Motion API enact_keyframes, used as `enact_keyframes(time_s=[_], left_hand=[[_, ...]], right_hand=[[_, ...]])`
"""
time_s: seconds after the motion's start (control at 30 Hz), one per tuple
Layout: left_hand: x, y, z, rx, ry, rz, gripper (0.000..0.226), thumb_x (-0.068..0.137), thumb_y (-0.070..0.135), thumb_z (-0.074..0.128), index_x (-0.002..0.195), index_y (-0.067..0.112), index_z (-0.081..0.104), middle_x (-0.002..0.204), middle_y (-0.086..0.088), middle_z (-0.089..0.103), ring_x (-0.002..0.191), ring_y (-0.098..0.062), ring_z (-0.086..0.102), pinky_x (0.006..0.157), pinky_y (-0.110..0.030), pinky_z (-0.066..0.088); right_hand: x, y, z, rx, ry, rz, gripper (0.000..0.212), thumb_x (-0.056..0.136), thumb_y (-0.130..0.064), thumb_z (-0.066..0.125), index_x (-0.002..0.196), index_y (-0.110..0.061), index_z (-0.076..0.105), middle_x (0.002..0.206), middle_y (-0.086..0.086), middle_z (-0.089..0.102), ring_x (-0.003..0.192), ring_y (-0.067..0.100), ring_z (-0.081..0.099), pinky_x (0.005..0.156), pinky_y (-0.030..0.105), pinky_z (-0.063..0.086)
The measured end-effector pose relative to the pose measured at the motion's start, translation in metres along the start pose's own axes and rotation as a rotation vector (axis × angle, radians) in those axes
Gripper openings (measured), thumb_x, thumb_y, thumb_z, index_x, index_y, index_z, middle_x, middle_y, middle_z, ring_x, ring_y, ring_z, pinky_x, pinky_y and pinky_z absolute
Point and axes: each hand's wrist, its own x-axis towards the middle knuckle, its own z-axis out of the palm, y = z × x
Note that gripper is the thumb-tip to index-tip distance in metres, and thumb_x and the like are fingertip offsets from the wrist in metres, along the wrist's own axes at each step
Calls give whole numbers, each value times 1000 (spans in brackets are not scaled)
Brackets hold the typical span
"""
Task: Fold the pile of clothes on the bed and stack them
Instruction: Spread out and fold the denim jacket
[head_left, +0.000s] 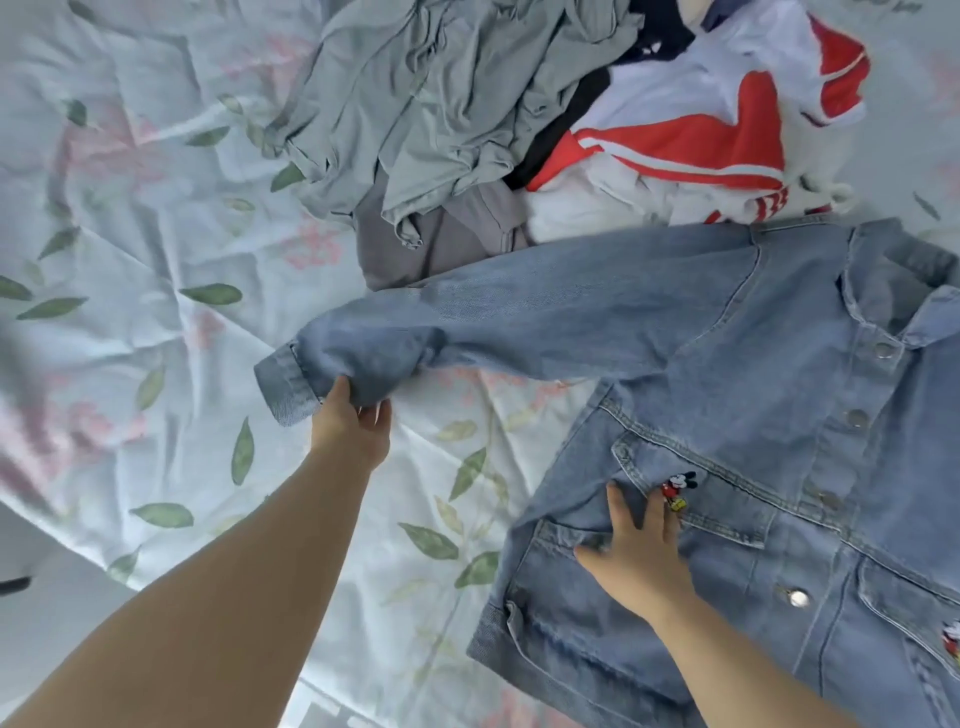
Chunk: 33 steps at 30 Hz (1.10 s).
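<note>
A light blue denim jacket (769, 467) lies front up on the bed at the right, buttoned, with a small cartoon mouse patch on its chest pocket. Its sleeve (467, 327) stretches out to the left. My left hand (353, 421) grips that sleeve near the cuff, lifting it a little off the sheet. My right hand (641, 556) presses flat on the jacket's front panel, fingers spread beside the pocket. Behind the jacket lies the pile: a pale green-grey garment (441, 98), a grey piece (441, 239) and a red and white garment (691, 135).
The bed (156, 234) wears a pale sheet printed with green leaves and pink flowers, wrinkled at the left. The bed's edge runs along the lower left, with grey floor (47, 597) beyond it. A dark garment (660, 31) peeks out at the top of the pile.
</note>
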Motion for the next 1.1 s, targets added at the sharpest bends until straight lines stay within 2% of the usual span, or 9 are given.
enact_keyframes(time_s=[0.13, 0.27, 0.4, 0.6, 0.77, 0.87, 0.93, 1.0, 1.1], left_hand=[[-25, 22, 26, 67, -161, 235, 30, 94, 12, 49, 124, 15, 53, 117, -4, 64, 100, -14, 64, 92, -28, 51], [-79, 27, 70, 295, -410, 450, 24, 93, 9, 50, 116, 9, 54, 105, -2, 65, 90, -10, 65, 73, -21, 53], [-136, -7, 117, 558, -615, 523, 26, 94, 13, 52, 120, 15, 53, 121, -5, 61, 114, -21, 57, 96, -35, 47], [-216, -114, 157, 782, -953, 553, 29, 96, 12, 51, 102, 41, 50, 99, 27, 59, 94, 10, 56, 80, -7, 48], [-277, -232, 180, 946, -1244, 552, 35, 97, 8, 47, 104, 42, 46, 105, 20, 55, 97, 3, 53, 89, -18, 41], [-298, -320, 185, 1142, -1357, 520, 30, 97, 16, 49, 105, 44, 44, 95, 7, 55, 82, -14, 47, 74, -29, 41], [-295, -377, 176, 1468, -1411, 495, 22, 94, 22, 54, 112, 32, 46, 102, -5, 54, 80, -21, 50, 70, -38, 43], [-277, -420, 159, 1814, -1435, 486, 51, 89, 28, 62, 133, 27, 38, 130, -2, 48, 109, -23, 52, 92, -39, 47], [-250, -443, 133, 1923, -1121, 433, 58, 89, 26, 60, 140, 30, 33, 134, 1, 42, 109, -21, 52, 96, -42, 47]], right_hand=[[-8, 5, -18, 199, -43, -12, 76, 89, -51, 50, 149, -42, 5, 158, -3, -13, 146, 27, -4, 113, 48, 24], [-29, 14, -34, 202, 102, -9, 65, 93, -47, 47, 148, -44, 13, 159, -5, -6, 146, 28, 7, 111, 48, 29], [-48, 25, -59, 461, 233, 0, 67, 94, -40, 51, 150, -33, 15, 160, 2, -1, 145, 28, 13, 109, 45, 29], [-63, 92, -116, 1057, 492, 32, 58, 98, -29, 48, 150, -25, 23, 152, 5, 32, 137, 23, 33, 106, 41, 33], [-76, 197, -141, 1348, 667, 154, 49, 100, -27, 43, 147, -21, 29, 153, 2, 30, 137, 24, 34, 106, 36, 31], [-78, 268, -141, 1516, 648, 238, 42, 101, -29, 40, 143, -25, 34, 149, 2, 36, 132, 27, 41, 108, 44, 33], [-79, 309, -136, 1558, 613, 279, 35, 100, -33, 41, 135, -27, 41, 143, 2, 43, 127, 27, 46, 105, 44, 37], [-77, 344, -132, 1566, 576, 293, 41, 100, -35, 43, 139, -26, 38, 141, 3, 44, 127, 26, 45, 106, 44, 37], [-64, 374, -126, 1509, 515, 338, 45, 99, -26, 45, 142, -21, 34, 133, 12, 49, 111, 26, 51, 102, 45, 38]])
